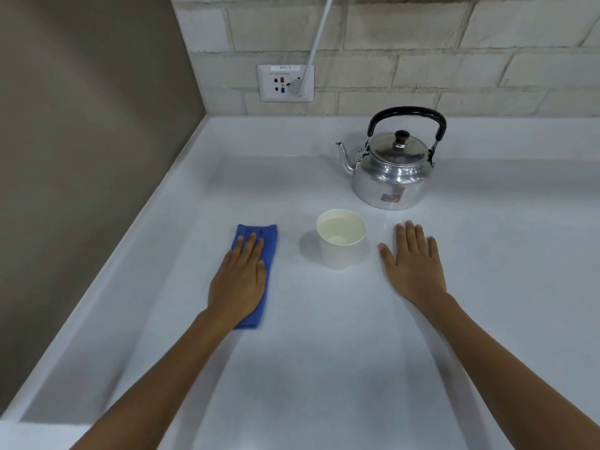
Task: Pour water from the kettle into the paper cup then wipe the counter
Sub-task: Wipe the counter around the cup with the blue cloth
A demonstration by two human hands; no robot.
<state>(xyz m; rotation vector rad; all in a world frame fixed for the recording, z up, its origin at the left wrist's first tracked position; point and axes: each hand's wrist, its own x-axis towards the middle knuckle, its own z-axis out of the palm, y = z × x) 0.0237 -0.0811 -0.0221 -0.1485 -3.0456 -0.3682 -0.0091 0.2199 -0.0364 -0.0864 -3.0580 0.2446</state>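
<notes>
A shiny metal kettle (393,172) with a black handle stands upright at the back of the white counter (324,352), its spout pointing left. In front of it stands a white paper cup (341,238) with water visible inside. Left of the cup lies a folded blue cloth (268,241). My left hand (240,277) presses flat on the cloth, fingers together and extended. My right hand (414,258) rests flat on the bare counter right of the cup, fingers spread, holding nothing.
A raised white rim (146,228) runs along the counter's left side against a grey-brown wall. A brick-pattern back wall holds a socket plate (285,82) with a white cable (316,37) plugged in and running upward.
</notes>
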